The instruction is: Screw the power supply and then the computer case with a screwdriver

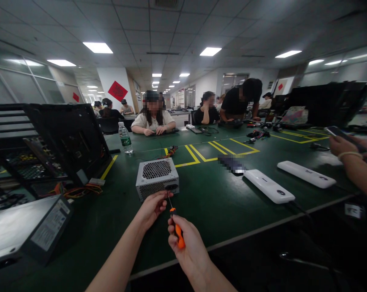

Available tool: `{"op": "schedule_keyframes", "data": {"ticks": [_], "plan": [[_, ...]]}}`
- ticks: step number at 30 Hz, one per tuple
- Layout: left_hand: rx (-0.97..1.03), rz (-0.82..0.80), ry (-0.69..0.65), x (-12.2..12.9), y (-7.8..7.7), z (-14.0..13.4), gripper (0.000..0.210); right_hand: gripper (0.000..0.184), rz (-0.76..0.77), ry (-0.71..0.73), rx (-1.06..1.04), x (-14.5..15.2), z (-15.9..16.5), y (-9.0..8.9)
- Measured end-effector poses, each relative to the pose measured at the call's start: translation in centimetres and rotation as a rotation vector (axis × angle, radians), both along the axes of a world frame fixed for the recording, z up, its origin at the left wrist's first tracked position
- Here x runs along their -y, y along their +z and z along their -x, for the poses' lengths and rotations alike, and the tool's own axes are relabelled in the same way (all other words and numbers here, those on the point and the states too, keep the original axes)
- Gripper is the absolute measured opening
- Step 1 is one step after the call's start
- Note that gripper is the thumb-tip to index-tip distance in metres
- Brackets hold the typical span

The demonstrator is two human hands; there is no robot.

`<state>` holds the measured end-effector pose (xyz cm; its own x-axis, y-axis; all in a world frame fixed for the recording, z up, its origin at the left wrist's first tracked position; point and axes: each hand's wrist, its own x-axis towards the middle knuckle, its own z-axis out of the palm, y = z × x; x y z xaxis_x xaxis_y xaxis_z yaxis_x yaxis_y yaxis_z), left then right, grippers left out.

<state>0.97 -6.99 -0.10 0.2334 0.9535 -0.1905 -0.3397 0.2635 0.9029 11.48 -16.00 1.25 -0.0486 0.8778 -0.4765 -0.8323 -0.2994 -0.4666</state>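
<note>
My right hand [188,239] is closed round the orange and black handle of a screwdriver [180,236], whose thin shaft points up and away from me. At the shaft's tip, my left hand [154,207] pinches with thumb and fingertips; whatever lies between them is too small to make out. Just beyond both hands a grey computer power supply [157,172] rests on the green table, its round-holed grille facing up. The left fingertips are close to its near face, by the black socket; I cannot tell whether they touch it.
An open black computer case [71,142] stands at left, with a second power supply [34,231] in front. A water bottle [125,140], a phone [231,163] and two white devices [268,186] are on the table [214,207]. A person's hands [347,146] hold a phone at right.
</note>
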Motion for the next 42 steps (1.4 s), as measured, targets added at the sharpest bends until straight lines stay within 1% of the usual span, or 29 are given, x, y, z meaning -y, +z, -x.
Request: {"op": "schedule_keyframes", "data": {"ticks": [1, 4, 7, 9, 12, 15, 19, 25, 29, 36, 39, 42], "plan": [[0.0, 0.001, -0.004, 0.0, -0.1, 0.0, 0.019, 0.006, 0.018, 0.01, -0.005, 0.0, 0.0, 0.1], [-0.003, 0.003, 0.006, -0.2, -0.3, 0.0, 0.017, 0.012, 0.058, 0.078, -0.023, 0.1, -0.2, 0.2], [-0.006, 0.011, 0.014, -0.2, -0.4, 0.1, 0.018, 0.015, 0.055, 0.144, -0.051, 0.0, -0.3, 0.1], [-0.01, 0.017, 0.003, -0.2, -0.4, 0.1, 0.021, 0.014, 0.023, 0.135, -0.052, 0.0, -0.3, 0.0], [-0.025, 0.019, -0.024, -0.1, -0.2, 0.0, 0.023, 0.01, -0.042, 0.086, -0.023, -0.2, -0.1, -0.2], [-0.034, 0.008, -0.038, 0.0, 0.0, 0.0, 0.024, 0.013, -0.082, 0.069, -0.008, -0.2, 0.0, -0.5], [-0.019, 0.002, -0.041, 0.0, 0.1, 0.0, 0.023, 0.008, -0.05, 0.08, -0.033, -0.2, 0.1, -0.8], [0.003, -0.019, -0.045, -0.1, -0.2, 0.0, 0.022, 0.024, 0.036, 0.212, -0.11, -0.4, -0.3, -0.3], [-0.001, -0.011, -0.033, 0.0, 0.0, 0.0, 0.02, 0.026, -0.019, 0.264, -0.16, -0.6, -0.5, -0.4], [0.001, 0.001, -0.027, -0.1, -0.2, 0.0, 0.021, 0.016, -0.058, 0.236, -0.159, -0.8, -0.2, -0.9], [0.003, 0.01, -0.022, -0.1, -0.1, 0.0, 0.021, 0.01, -0.07, 0.178, -0.164, -0.7, -0.1, -0.9], [0.013, 0.01, -0.024, 0.0, 0.1, 0.0, 0.02, 0.01, -0.072, 0.15, -0.161, -0.6, 0.0, -1.0]]}}
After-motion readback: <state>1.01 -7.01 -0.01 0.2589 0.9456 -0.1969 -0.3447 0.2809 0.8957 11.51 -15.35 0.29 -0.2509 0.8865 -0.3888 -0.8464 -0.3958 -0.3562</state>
